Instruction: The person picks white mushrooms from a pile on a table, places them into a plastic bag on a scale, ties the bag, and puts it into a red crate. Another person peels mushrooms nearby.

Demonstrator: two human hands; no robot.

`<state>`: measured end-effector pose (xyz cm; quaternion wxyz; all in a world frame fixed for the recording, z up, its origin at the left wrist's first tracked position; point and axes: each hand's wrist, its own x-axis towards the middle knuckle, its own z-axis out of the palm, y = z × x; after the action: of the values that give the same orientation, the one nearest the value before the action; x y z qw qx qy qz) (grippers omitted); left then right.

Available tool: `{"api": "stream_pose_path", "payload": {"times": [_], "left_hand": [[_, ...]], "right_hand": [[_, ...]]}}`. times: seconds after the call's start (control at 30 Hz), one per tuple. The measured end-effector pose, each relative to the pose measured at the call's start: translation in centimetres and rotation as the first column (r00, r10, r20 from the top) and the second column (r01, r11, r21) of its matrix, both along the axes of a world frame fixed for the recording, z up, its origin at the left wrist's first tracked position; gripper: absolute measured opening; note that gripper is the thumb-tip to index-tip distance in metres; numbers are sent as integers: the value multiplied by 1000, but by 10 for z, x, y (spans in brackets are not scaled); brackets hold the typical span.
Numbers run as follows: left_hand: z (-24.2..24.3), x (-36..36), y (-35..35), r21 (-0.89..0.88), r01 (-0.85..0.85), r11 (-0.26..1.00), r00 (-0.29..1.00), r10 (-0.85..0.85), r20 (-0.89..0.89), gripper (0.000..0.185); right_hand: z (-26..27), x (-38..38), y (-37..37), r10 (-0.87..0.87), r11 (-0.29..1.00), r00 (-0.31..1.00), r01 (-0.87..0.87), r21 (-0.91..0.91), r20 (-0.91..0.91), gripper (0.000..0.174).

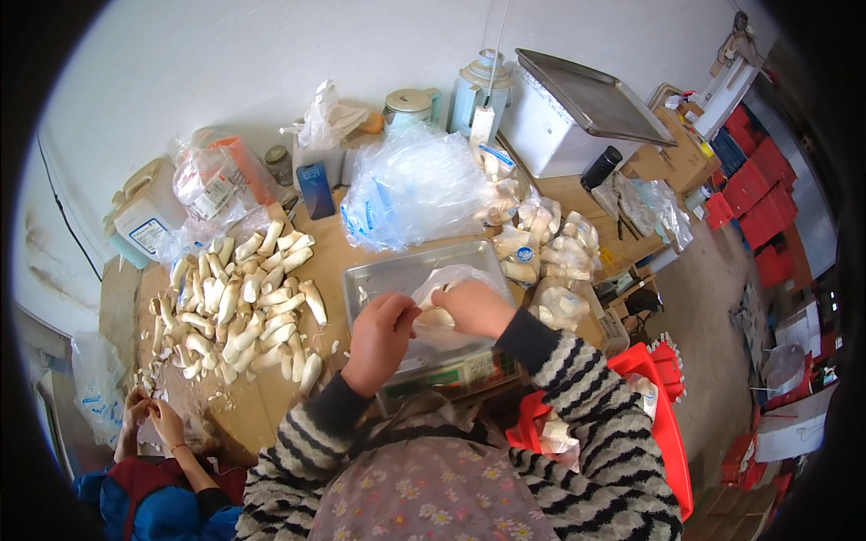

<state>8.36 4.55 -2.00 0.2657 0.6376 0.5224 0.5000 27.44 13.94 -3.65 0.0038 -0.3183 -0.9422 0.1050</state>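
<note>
My left hand point(385, 335) pinches the left side of the mouth of a clear plastic bag point(467, 274). My right hand point(473, 308) is at the bag's right side, its fingers at the opening. Pale mushroom pieces show inside the bag, partly hidden by my hands. The bag rests in a metal tray point(358, 277) on top of a digital scale point(467, 375). To the left lies a large heap of king oyster mushrooms point(237, 304). Filled, knotted bags of mushrooms point(568, 257) are piled at the tray's right.
A stack of plastic bags point(419, 189) lies behind the tray, beside a phone point(315, 191). Thermos point(480, 88), foam box point(555, 122) and jug point(145, 209) stand along the wall. A red plastic crate point(666, 433) is at my right. Another person's hands point(155, 416) are at lower left.
</note>
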Motion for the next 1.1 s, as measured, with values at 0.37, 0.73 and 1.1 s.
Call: {"api": "stream_pose_path", "payload": {"times": [0.37,0.73,1.1], "left_hand": [[10,-1,5,35,-6,999,1000,7,-27,5],[13,-30,46,7,-80,997,992,80,-100,11],[35,-45,52,116,-37,993,943,73,-324,17]], "right_hand": [[-2,-15,16,146,857,979,-55,513,-139,10],[97,47,0,239,911,970,-242,334,52,38],[83,23,-52,173,943,954,-89,322,-243,26]]}}
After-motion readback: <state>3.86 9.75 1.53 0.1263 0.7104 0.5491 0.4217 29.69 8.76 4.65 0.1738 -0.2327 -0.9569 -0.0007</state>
